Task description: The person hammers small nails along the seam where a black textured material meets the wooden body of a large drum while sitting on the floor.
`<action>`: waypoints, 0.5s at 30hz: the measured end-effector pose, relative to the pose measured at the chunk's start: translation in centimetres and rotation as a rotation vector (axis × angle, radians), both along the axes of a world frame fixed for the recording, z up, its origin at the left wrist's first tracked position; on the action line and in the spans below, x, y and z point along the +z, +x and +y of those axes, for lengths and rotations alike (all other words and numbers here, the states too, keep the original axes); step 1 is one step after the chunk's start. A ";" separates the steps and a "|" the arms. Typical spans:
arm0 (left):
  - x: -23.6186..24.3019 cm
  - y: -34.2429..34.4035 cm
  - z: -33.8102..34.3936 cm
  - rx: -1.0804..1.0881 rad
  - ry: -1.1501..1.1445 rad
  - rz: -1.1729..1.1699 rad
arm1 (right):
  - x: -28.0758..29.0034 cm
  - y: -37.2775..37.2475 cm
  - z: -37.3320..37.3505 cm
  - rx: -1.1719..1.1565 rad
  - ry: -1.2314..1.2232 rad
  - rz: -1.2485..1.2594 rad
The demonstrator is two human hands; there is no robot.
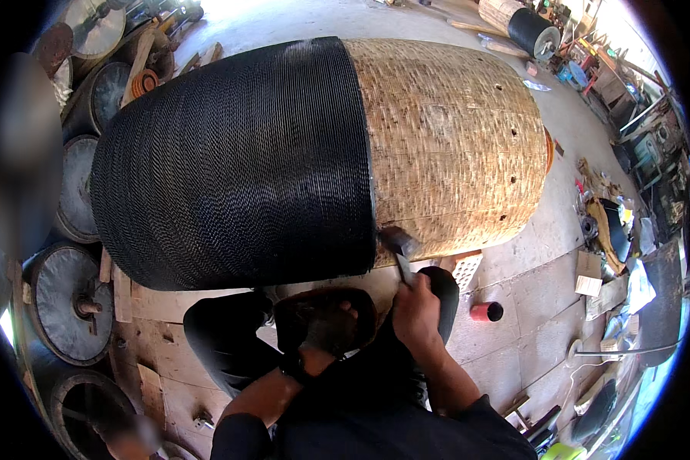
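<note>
A large wooden drum [452, 146] lies on its side in front of me, its left part covered by a black ribbed wrap [238, 161]. My right hand [415, 313] grips a hammer [397, 244] whose head touches the drum's lower side at the edge of the black wrap. My left hand [326, 331], in a dark glove, holds a dark strip of the black material [314, 303] just under the drum. My knees in dark trousers [222, 337] are below the drum.
Round metal-faced rollers [69, 295] are stacked along the left. A small red cup [484, 311] and a perforated white plate [466, 270] lie on the concrete floor to the right. Tools and scraps [606, 230] clutter the right side. Another half-wrapped drum [523, 27] lies far behind.
</note>
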State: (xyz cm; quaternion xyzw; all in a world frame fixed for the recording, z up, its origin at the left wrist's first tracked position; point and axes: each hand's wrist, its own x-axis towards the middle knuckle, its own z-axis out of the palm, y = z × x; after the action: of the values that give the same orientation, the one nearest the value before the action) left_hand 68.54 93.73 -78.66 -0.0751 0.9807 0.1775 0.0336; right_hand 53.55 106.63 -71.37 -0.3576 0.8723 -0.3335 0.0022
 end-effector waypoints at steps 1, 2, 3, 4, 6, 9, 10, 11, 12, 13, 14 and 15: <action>-0.2 0.0 0.0 -0.005 0.004 0.034 | 0.1 0.3 0.3 -0.024 0.003 -0.128; -0.4 0.1 0.0 -0.013 0.000 0.008 | -0.1 0.3 0.1 0.009 -0.097 -0.148; -0.5 -0.1 0.0 0.002 -0.021 0.077 | 0.1 0.3 0.3 -0.007 -0.157 -0.211; -0.5 0.1 0.2 0.002 -0.039 0.107 | 0.3 0.8 0.5 0.004 -0.276 -0.230; -0.1 -0.1 0.1 0.022 -0.121 0.272 | 0.8 0.9 0.4 0.099 -0.615 -0.110; 1.7 -1.0 -0.4 0.156 0.082 0.282 | 1.4 0.2 -0.3 0.089 -0.413 0.067; 2.6 -1.5 -1.0 0.205 0.116 0.392 | 1.5 0.0 -0.4 0.011 -0.231 0.192; 3.6 -2.0 -1.8 0.234 0.164 0.441 | 1.5 0.1 -0.5 0.014 -0.058 -0.101; 4.6 -2.6 -2.8 0.256 0.213 0.484 | 1.6 0.0 -0.4 -0.028 -0.005 -0.217; 5.7 -4.1 -4.7 0.245 0.133 0.665 | 1.5 0.1 -0.3 -0.063 -0.005 -0.259; 6.7 -5.0 -6.3 0.233 0.060 0.826 | 1.4 0.3 0.0 -0.076 -0.023 -0.291; 7.6 -5.6 -7.5 0.208 0.006 0.975 | 1.3 0.4 0.2 -0.043 -0.175 -0.265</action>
State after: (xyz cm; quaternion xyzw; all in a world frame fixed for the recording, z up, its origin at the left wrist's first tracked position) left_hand 62.99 86.19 -71.03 -0.0809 0.8690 0.1973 -0.4464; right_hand 53.98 106.86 -70.06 -0.2907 0.8394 -0.4524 0.0791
